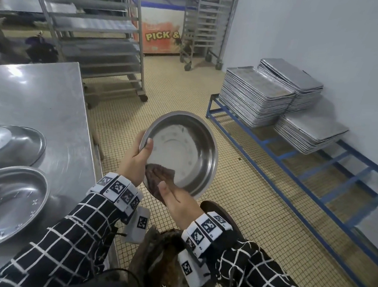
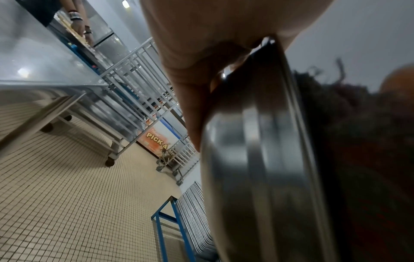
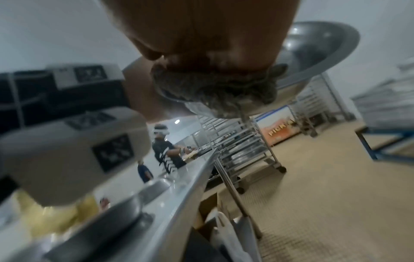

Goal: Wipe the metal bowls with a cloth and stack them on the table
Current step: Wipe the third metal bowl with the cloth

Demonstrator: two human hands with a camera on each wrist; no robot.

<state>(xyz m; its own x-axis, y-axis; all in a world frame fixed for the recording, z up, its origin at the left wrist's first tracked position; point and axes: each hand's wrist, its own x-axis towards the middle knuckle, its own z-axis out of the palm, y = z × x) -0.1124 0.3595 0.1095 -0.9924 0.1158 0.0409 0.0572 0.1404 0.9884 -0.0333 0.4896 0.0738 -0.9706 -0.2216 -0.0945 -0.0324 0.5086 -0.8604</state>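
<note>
I hold a round metal bowl (image 1: 183, 147) tilted up in front of me, above the tiled floor. My left hand (image 1: 141, 153) grips its left rim, thumb inside and fingers behind. My right hand (image 1: 170, 193) lies flat with straight fingers, pressing a dark brown cloth (image 1: 156, 174) against the lower inside of the bowl. The left wrist view shows the bowl's outer wall (image 2: 257, 159) and the cloth (image 2: 358, 141) over its rim. In the right wrist view the cloth (image 3: 212, 88) bunches under my palm against the bowl (image 3: 318, 46). Two more metal bowls (image 1: 11, 143) (image 1: 4, 203) sit on the steel table (image 1: 40, 91) at left.
Wheeled tray racks (image 1: 95, 34) (image 1: 206, 20) stand beyond the table. Stacks of baking trays (image 1: 257, 96) rest on a low blue frame (image 1: 295, 160) along the right wall. Another person (image 3: 167, 150) works at the table's far end. A brown sack (image 1: 163, 261) sits by my legs.
</note>
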